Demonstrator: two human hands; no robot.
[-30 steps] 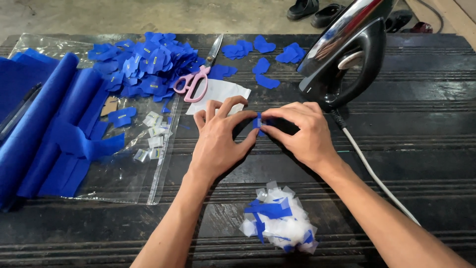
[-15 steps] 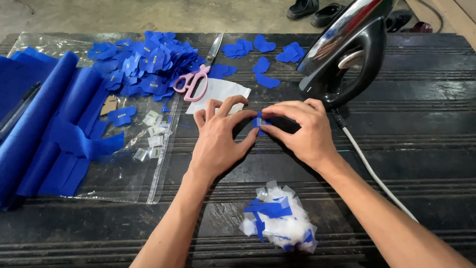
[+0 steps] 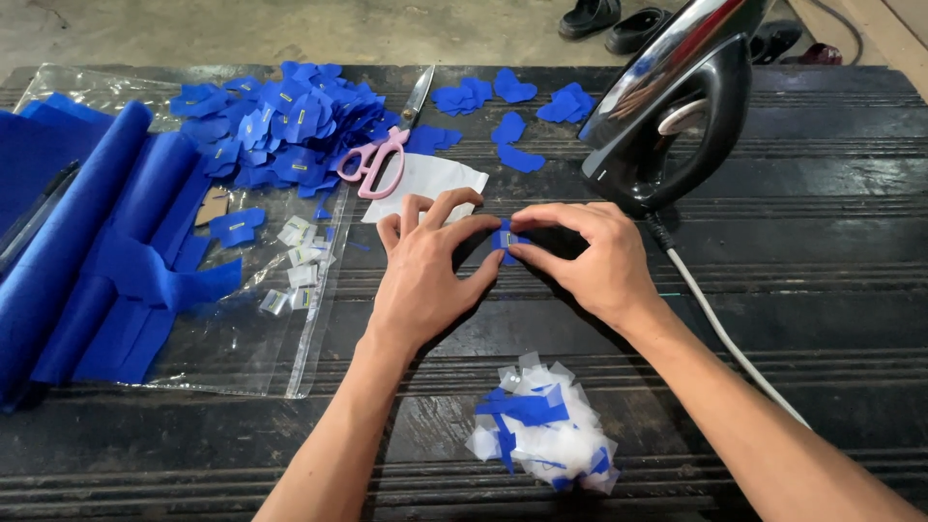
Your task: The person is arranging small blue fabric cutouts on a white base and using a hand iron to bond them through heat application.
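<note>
A dark, ridged table with a worn, grooved surface fills the view from above. At its middle, two bare hands meet over a small blue fabric piece bearing a tiny pale rectangular tag. The left hand lies palm down, fingers slightly fanned and curved, with its index finger and thumb closing toward the piece from the left. The right hand comes from the right, its thumb and forefinger pinching the piece at its edge; the other fingers arch loosely above the table. Just behind the left fingers lies a white paper sheet, and on its far corner rest pink-handled scissors with long metal blades. To the far left, a heap of small blue cut shapes, many with pale tags, sits on a clear, glossy plastic bag; loose little tags are scattered on the bag too. Folded lengths of soft blue felt lie along the left edge. A few more blue shapes lie at the far middle of the table. To the right of the hands, a black and chrome iron stands tilted on its heel, its pale cord trailing toward the near right, beside the right forearm. Near the viewer, between the forearms, sits a small pile of white and blue scraps.
</note>
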